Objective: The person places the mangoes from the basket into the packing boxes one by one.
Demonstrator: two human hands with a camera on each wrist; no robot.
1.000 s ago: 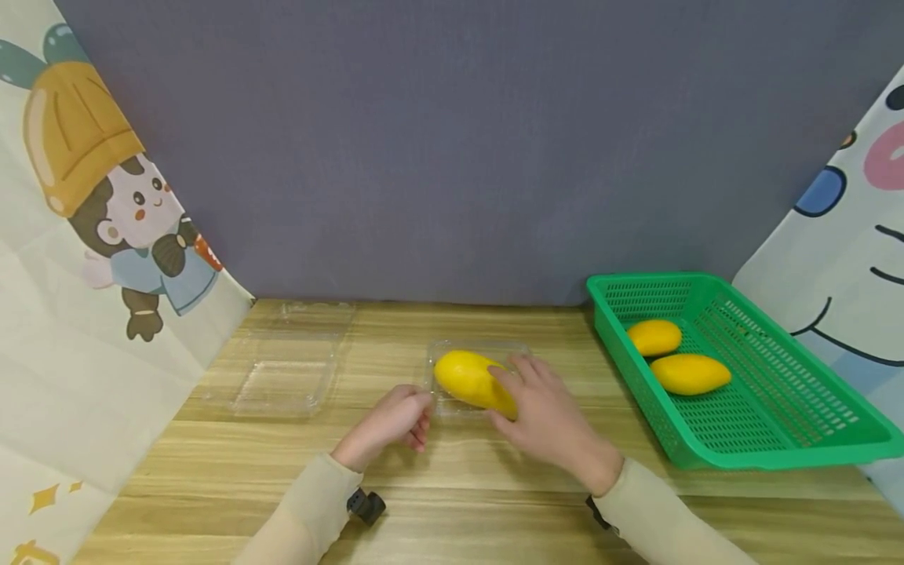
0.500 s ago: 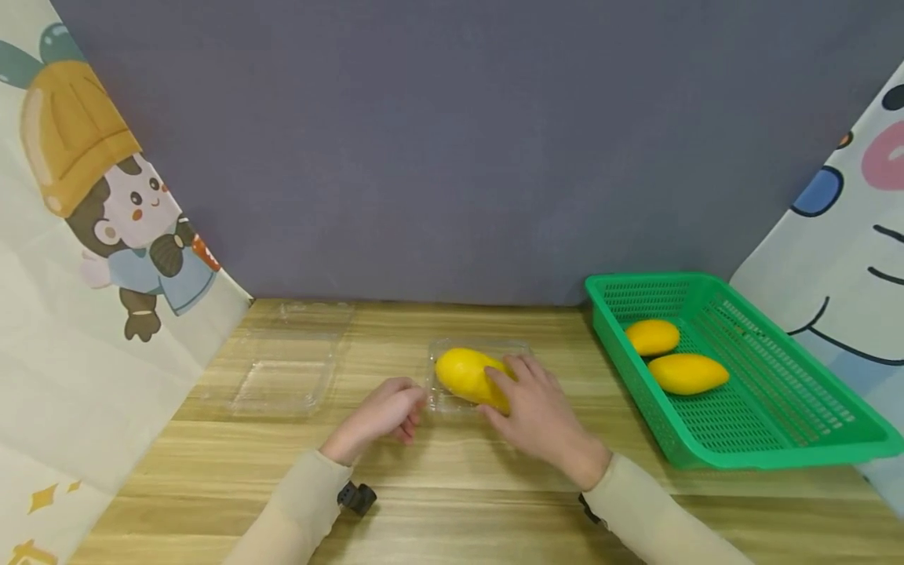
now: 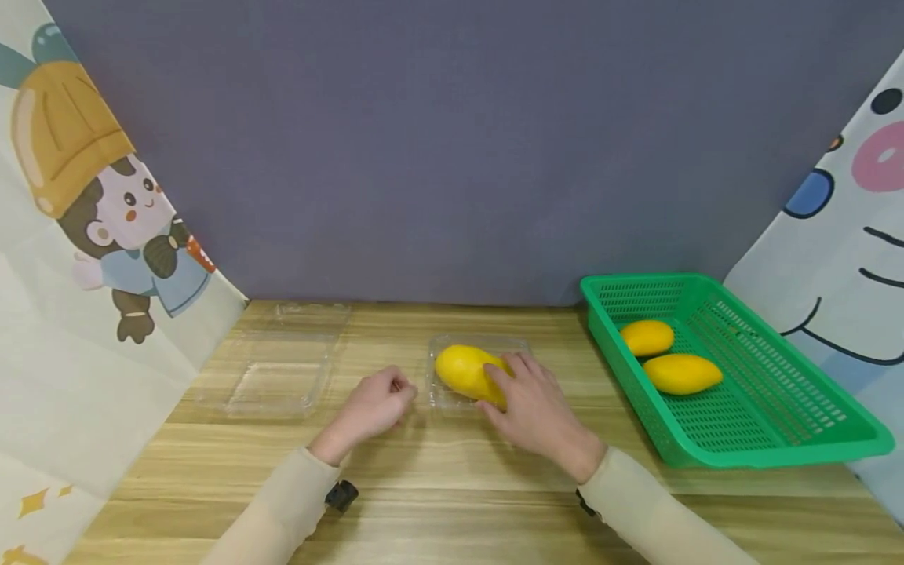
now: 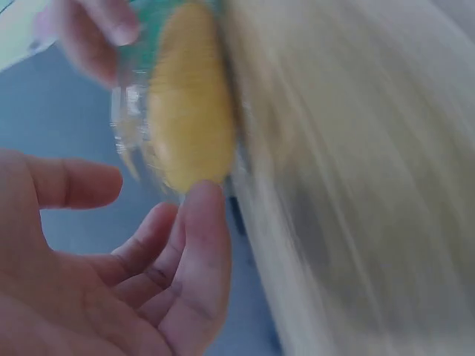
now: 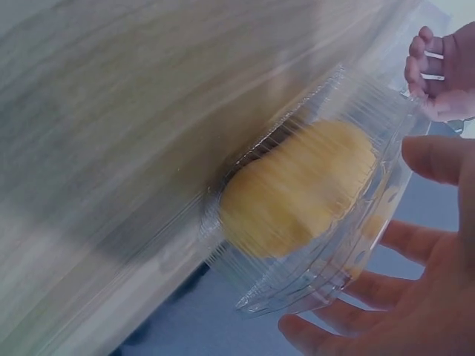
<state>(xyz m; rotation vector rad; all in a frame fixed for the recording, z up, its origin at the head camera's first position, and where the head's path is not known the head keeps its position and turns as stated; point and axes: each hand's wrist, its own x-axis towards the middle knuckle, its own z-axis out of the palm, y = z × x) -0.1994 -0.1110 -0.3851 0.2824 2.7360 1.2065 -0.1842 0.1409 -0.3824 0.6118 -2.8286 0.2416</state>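
Note:
In the middle of the table, a yellow mango (image 3: 462,371) lies in a clear plastic box (image 3: 444,402), whose ridged wall covers the fruit in the right wrist view. My right hand (image 3: 538,414) rests over the box's right end, fingers spread and overlapping the mango from above. In the right wrist view, its fingertips (image 5: 404,241) are along the box's upper edge. My left hand (image 3: 374,406) is just left of the box, its fingers loosely bent. Nothing lies between its thumb and fingers in the left wrist view, where the hand (image 4: 111,282) overlaps the mango's near end.
A green perforated basket (image 3: 678,439) on the right holds two more mangoes, one (image 3: 681,374) in front of the other (image 3: 647,337). On the left lies a clear plastic box (image 3: 278,386), with more clear plastic (image 3: 311,314) behind it. A grey panel (image 3: 424,157) backs the wooden table (image 3: 452,510).
My left hand has moved left, away from the box's edge. My right hand has shifted slightly left over the box. Box and mango lie nearly where they were.

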